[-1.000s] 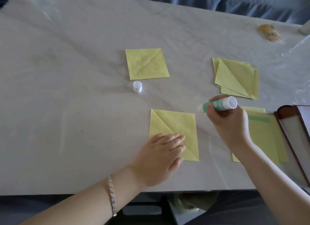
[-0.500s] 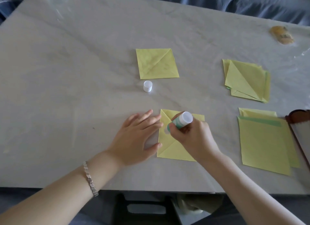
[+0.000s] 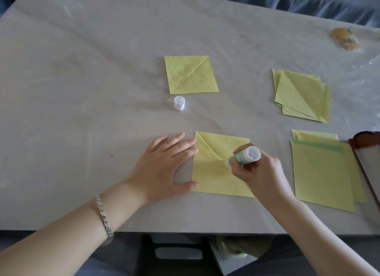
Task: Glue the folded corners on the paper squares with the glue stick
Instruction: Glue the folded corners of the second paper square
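A yellow paper square (image 3: pixel 213 173) with a folded corner lies near the table's front edge. My right hand (image 3: pixel 259 173) grips the green and white glue stick (image 3: pixel 244 155), tilted, its tip touching the paper near the middle by the fold line. My left hand (image 3: pixel 164 168) lies flat on the table, fingers spread, with fingertips and thumb against the square's left edge. The glue stick's white cap (image 3: pixel 179 103) stands on the table behind. Another folded yellow square (image 3: pixel 190 75) lies further back.
A pile of folded yellow squares (image 3: pixel 302 95) sits at the right. Nearer me lies a stack of flat yellow sheets (image 3: pixel 322 173), beside a brown-edged book (image 3: pixel 366 144) at the right edge. A small orange object (image 3: pixel 345 39) rests at the far right. The table (image 3: pixel 82 90) has a grey covering.
My right hand carried the glue stick from right of the square onto it, then slid down toward its middle. My left hand left the paper's top and now rests at its left edge.
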The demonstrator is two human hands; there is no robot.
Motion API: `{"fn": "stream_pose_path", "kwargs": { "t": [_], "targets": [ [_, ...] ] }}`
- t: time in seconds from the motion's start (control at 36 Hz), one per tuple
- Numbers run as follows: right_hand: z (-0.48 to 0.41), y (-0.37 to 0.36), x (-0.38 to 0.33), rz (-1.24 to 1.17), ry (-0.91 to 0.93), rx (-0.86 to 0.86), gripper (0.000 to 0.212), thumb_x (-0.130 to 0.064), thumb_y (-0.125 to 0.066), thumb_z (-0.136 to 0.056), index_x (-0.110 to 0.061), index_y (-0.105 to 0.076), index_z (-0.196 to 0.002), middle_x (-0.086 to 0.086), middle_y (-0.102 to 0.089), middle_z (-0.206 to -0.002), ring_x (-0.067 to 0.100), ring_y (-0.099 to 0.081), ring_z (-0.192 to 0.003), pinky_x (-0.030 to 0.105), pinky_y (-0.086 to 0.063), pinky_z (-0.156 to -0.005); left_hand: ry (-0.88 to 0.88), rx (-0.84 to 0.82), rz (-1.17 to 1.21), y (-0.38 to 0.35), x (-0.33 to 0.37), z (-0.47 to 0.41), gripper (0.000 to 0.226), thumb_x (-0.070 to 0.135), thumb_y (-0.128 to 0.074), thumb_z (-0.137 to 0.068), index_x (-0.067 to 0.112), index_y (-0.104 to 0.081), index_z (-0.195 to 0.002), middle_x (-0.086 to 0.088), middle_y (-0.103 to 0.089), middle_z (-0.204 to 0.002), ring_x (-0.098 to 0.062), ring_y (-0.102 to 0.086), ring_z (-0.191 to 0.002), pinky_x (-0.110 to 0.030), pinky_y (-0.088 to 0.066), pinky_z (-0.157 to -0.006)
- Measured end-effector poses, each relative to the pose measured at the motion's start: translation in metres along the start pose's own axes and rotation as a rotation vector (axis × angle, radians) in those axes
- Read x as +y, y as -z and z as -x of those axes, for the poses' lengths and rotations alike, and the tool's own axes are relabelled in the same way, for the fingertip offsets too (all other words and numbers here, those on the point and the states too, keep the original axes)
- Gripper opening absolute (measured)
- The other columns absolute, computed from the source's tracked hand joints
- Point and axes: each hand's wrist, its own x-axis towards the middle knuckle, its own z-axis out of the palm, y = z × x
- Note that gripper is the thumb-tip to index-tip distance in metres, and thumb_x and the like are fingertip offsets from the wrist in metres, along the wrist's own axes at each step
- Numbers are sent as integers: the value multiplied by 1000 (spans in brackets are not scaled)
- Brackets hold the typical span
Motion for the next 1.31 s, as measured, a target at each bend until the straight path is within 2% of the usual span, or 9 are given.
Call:
{"fn": "stream_pose_path", "kwargs": {
  "t": [0.14, 0.36, 0.5, 0.69, 0.72, 0.86, 0.94, 1.06, 1.31],
  "targets": [
    [4, 14, 10, 10, -50, 31, 10, -17, -70, -76, -14, -60, -79, 9, -60, -64, 16, -47, -56, 22, -38, -53, 4, -9, 4, 0, 0, 1, 69, 64, -45, -76, 22, -53, -129, 5, -47, -143, -15, -27, -137, -36, -16, -110],
    [6, 3, -15, 35, 55, 97, 19, -27, -70, -71, -11, -61, -75, 9, -56, -55, 19, -43, -56, 25, -37, -51, -9, 9, -2, -1, -1, 1, 77, 70, -44, -74, 19, -52, -130, 3, -47, -142, -16, -29, -136, -37, -18, -109],
    [2, -1, -25, 161, 90, 102, 15, -24, -68, -73, -13, -60, -77, 6, -53, -54, 26, -48, -53, 36, -42, -51, 4, 33, -6, -1, 2, 0, 77, 69, -48, -69, 18, -56, -126, 5, -50, -140, -16, -34, -135, -38, -20, -109],
    [0, 22, -18, 215, 62, 202, 13, -21, -69, -73, -12, -60, -75, 4, -52, -51, 22, -46, -50, 35, -43, -52, 2, 28, 19, -1, 1, 3, 73, 67, -49, -71, 22, -52, -128, 6, -45, -144, -16, -30, -138, -36, -16, -112],
    [1, 22, -19, 178, 58, 204, 11, -20, -69, -73, -13, -61, -74, 5, -53, -52, 23, -46, -55, 27, -41, -51, 2, 25, 17, -1, 1, 3, 74, 67, -49, -71, 22, -52, -129, 6, -45, -144, -16, -30, -138, -36, -16, -112],
    [3, 3, -30, -2, -8, 34, 8, -27, -68, -71, -24, -61, -72, -7, -52, -49, 6, -47, -53, 12, -36, -47, 7, 12, 11, -1, 2, 3, 75, 68, -49, -70, 21, -53, -130, 6, -45, -144, -16, -30, -138, -38, -17, -111],
    [6, -17, -38, -14, 35, -61, 10, -25, -69, -72, -20, -60, -73, -11, -48, -46, 6, -44, -48, 16, -35, -48, 15, 3, 15, 0, 2, 3, 77, 67, -48, -70, 20, -53, -130, 6, -45, -144, -14, -27, -139, -38, -16, -111],
    [7, -32, -42, 7, 93, -132, 14, -22, -67, -75, -12, -58, -77, -6, -41, -48, 13, -37, -51, 34, -40, -51, 2, 1, 20, -1, 0, 3, 77, 66, -48, -71, 19, -52, -131, 4, -44, -145, -15, -25, -139, -39, -16, -111],
    [10, -24, -34, 144, 121, -87, 13, -26, -68, -73, -21, -58, -77, -8, -42, -46, 13, -43, -58, 29, -39, -49, -4, 22, 14, 0, 1, 2, 78, 67, -48, -70, 17, -55, -129, 2, -47, -143, -17, -30, -137, -40, -18, -110]
  ]
}}
